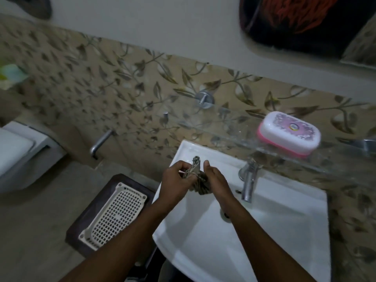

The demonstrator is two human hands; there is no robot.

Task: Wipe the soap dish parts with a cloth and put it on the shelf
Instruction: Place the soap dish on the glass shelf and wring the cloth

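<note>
Over the white sink's (284,231) back left corner, the left hand (176,180) and right hand (216,181) both curl their fingers round a folded patterned cloth (197,174). Well apart to the right, the closed soap dish (289,133) sits on the glass shelf (234,127), above the tap (248,181).

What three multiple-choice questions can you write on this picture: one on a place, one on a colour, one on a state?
1. Where is the soap dish?
A. in the basin
B. on the glass shelf
C. on the floor

2. What colour is its base?
A. pink
B. green
C. black

3. What are the left hand and the right hand doing?
A. hanging idle
B. turning a tap
C. holding the cloth

Answers:
1. B, it rests on the clear shelf against the wall.
2. A, a pink rim shows under the white lid.
3. C, both hands grip the patterned cloth.
</note>
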